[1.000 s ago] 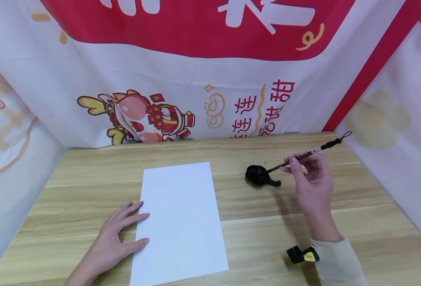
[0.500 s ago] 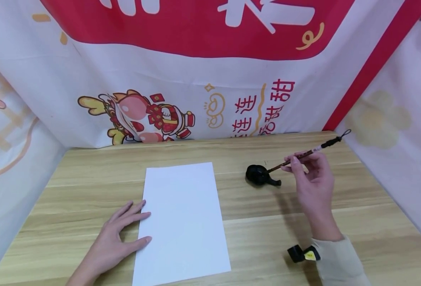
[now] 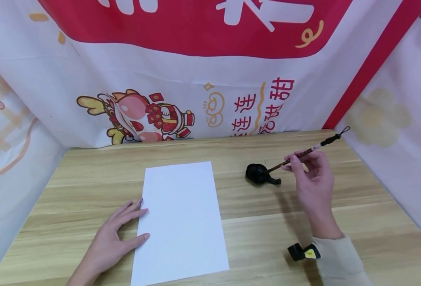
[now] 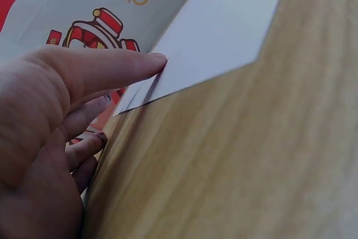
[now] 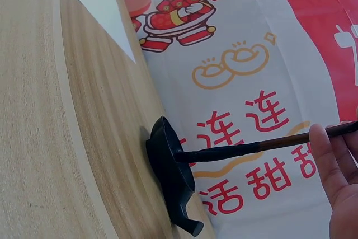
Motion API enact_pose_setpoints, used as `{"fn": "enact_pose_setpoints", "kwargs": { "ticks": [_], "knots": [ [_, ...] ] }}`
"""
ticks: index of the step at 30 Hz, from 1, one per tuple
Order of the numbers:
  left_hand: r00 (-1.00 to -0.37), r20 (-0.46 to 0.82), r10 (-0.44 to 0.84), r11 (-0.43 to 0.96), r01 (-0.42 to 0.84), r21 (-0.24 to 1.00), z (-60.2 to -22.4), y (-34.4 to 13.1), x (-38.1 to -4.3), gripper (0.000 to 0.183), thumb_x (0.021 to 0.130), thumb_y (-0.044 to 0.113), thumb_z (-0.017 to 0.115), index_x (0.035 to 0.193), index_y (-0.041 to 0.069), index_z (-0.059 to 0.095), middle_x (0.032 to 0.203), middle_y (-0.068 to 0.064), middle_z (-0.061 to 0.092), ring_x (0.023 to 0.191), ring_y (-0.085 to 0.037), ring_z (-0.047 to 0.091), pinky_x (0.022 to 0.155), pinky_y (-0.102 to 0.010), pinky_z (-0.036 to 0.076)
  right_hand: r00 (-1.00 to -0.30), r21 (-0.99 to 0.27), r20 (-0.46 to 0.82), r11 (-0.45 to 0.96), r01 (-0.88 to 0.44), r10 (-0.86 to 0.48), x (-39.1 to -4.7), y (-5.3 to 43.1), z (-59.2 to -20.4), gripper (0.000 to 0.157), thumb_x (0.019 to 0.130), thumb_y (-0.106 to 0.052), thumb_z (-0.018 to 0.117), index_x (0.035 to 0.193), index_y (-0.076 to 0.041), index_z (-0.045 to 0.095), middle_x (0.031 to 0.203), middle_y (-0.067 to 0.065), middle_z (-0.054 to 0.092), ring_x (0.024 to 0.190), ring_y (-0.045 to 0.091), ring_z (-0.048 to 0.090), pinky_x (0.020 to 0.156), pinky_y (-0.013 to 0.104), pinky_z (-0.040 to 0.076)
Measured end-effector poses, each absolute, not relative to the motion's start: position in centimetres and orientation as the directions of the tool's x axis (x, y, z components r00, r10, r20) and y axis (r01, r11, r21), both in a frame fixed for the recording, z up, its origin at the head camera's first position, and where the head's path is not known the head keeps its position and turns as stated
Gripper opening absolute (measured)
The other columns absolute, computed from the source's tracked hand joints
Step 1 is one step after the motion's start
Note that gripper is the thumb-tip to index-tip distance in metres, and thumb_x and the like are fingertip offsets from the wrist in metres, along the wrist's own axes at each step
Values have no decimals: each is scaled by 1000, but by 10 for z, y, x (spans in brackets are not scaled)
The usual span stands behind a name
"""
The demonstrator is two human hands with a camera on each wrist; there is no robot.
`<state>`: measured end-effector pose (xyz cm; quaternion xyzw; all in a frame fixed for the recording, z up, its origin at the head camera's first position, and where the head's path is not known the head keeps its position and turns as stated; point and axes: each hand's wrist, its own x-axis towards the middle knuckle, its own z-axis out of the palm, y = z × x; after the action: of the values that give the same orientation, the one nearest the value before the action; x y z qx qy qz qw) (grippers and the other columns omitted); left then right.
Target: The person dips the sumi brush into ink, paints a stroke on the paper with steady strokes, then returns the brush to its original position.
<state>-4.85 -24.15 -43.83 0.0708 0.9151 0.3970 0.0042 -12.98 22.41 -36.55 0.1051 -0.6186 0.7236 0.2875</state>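
My right hand [image 3: 314,178] pinches the brown shaft of a writing brush [image 3: 306,154] between thumb and fingers. The brush slants, and its dark tip end reaches into a small black ink dish [image 3: 256,174] with a curved handle; the right wrist view shows the ink dish [image 5: 168,163] from the side, the brush tip hidden inside it. My left hand [image 3: 112,234] lies at the left edge of a white sheet of paper [image 3: 179,222], fingers spread and fairly straight. Its thumb tip and fingertips overlap the paper's edge.
All this is on a light wooden table [image 3: 253,246]. Behind it hangs a white and red printed cloth [image 3: 181,71], with more cloth at both sides. A black wrist camera [image 3: 297,252] sits at the right sleeve.
Both hands stay nearly in place. The paper and left hand shifted slightly right, then back a little; the brush's looped end has tipped slightly upward and left.
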Motion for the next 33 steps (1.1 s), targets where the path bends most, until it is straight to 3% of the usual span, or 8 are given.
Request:
{"fn": "enact_pose_setpoints", "kwargs": {
  "ticks": [6, 13, 20, 33],
  "knots": [
    [-985, 82, 150, 679, 163, 716, -441, -239, -49, 60, 73, 43, 83, 127, 25, 63, 152, 4, 41, 145, -33, 24, 106, -70, 21, -813, -834, 514, -64, -548, 272, -128, 224, -363, 26, 90, 3, 61, 112, 12, 49, 108, 27, 56, 99, 32, 64, 76, 37, 58],
    [-984, 87, 157, 704, 174, 688, -440, -234, -48, 52, 79, 46, 78, 127, 31, 63, 153, 6, 39, 146, -33, 21, 102, -76, 13, -809, -830, 515, -71, -553, 282, -128, 221, -360, 26, 89, 3, 62, 110, 13, 49, 108, 30, 54, 98, 33, 64, 75, 38, 58],
    [-970, 116, 213, 673, 232, 703, -439, -235, -46, 51, 82, 34, 78, 130, 28, 62, 150, 6, 46, 145, -34, 20, 103, -74, 9, -801, -822, 516, -85, -563, 304, -131, 220, -364, 24, 89, 5, 62, 108, 13, 50, 102, 22, 60, 94, 31, 65, 73, 37, 58],
    [-973, 84, 213, 664, 207, 718, -438, -235, -46, 53, 81, 38, 78, 130, 31, 61, 149, 7, 46, 146, -34, 18, 103, -74, 7, -808, -854, 504, 38, -519, 305, -128, 225, -364, 25, 91, -3, 63, 111, 9, 53, 106, 19, 60, 99, 31, 64, 77, 36, 58]
  ]
}}
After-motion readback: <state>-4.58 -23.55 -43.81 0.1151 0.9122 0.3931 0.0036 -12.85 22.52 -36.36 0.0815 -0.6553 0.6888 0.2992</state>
